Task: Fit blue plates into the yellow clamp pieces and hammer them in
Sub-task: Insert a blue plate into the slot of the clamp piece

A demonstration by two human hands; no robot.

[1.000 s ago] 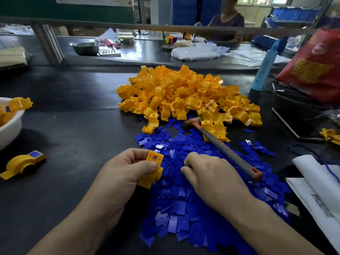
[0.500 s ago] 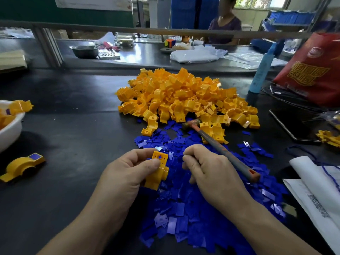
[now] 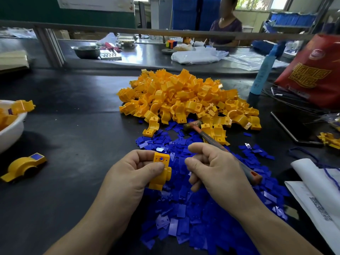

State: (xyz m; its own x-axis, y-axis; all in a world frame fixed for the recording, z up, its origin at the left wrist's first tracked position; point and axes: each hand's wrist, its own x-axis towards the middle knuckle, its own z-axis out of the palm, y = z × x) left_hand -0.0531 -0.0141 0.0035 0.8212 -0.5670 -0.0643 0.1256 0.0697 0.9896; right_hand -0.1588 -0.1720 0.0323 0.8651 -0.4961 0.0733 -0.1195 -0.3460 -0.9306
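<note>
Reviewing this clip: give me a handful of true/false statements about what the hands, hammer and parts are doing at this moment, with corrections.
1. The left hand holds a yellow clamp piece. True.
2. The right hand grips the hammer. False: the hammer lies on the table, its head at the edge of the yellow clamp pile, its handle running behind the right hand.
3. The blue plates lie in a loose heap beneath the hands. True.
4. The white bowl at left is empty. False: it holds yellow clamp pieces.
5. A finished clamp with a blue plate lies on the table at left. True.
</note>
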